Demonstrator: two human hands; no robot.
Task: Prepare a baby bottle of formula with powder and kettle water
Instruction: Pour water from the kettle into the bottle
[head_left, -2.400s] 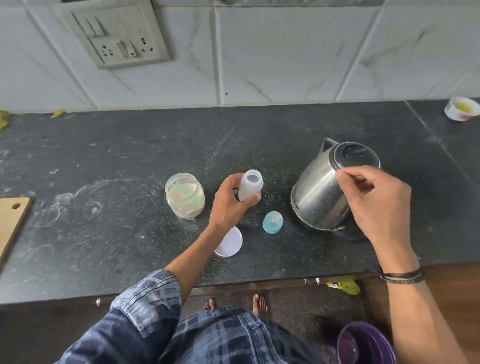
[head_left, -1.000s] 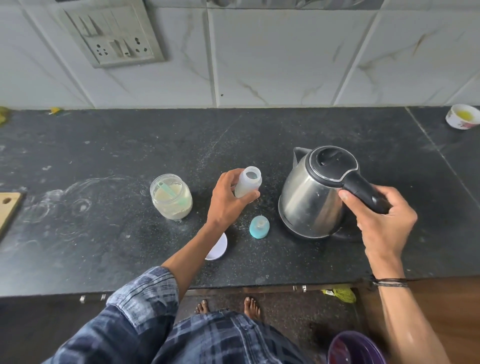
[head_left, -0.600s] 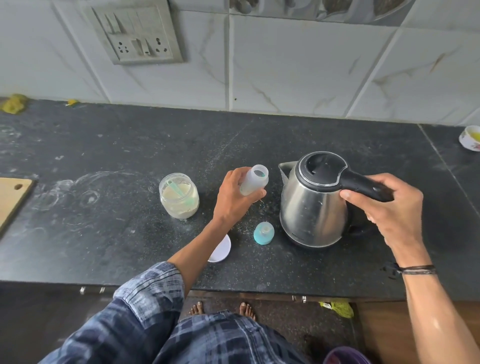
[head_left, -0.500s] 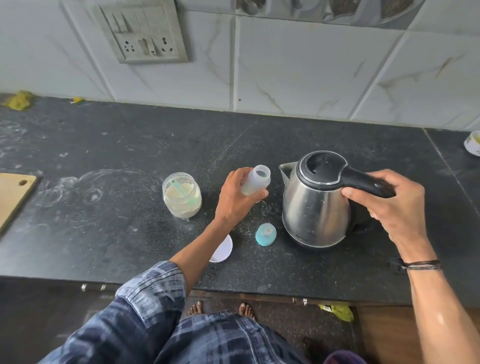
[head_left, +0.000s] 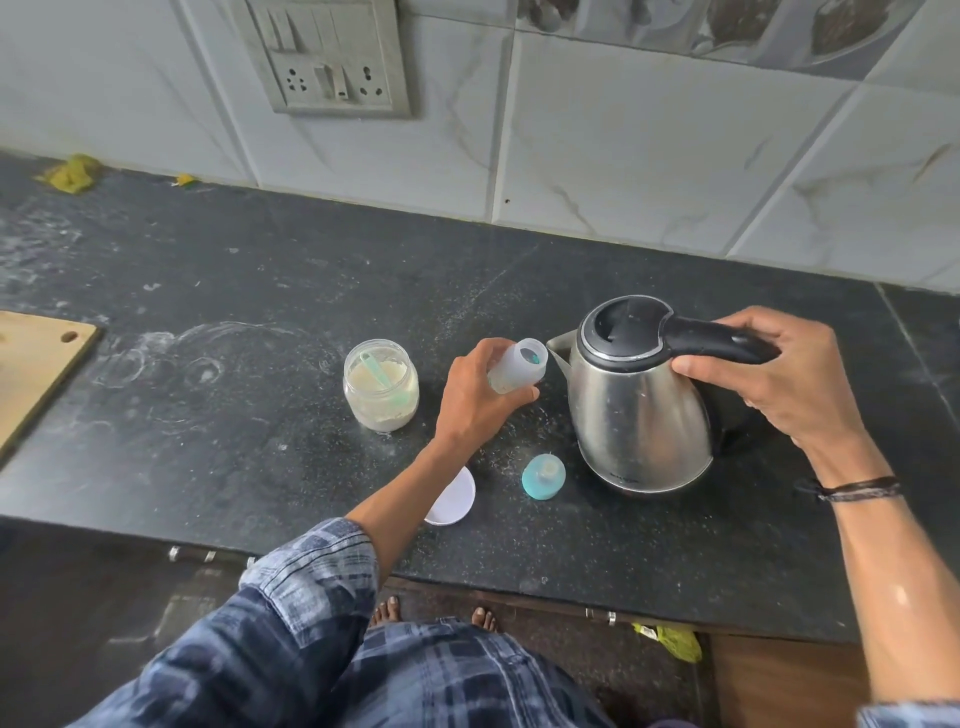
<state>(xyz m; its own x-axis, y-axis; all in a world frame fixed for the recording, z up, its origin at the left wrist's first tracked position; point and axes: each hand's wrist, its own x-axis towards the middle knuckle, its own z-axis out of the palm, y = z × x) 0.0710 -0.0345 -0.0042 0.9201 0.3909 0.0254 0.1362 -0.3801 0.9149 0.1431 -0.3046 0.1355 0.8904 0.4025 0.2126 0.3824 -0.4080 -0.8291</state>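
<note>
With the kettle (head_left: 641, 410) now swung spout-first toward the bottle (head_left: 516, 370), pouring looked about to start.
Right hand (head_left: 774, 376) was clamped on the black handle, having moved there from the lid; left hand (head_left: 480, 397) gripped the open bottle, tilted at frame centre, mouth just beside the spout, a little powder seemingly inside. Powder jar (head_left: 381, 385) with scoop stood open left of centre; teal nipple cap (head_left: 543, 476) and white lid (head_left: 451, 497) lay lower centre, clear of the pour.
</note>
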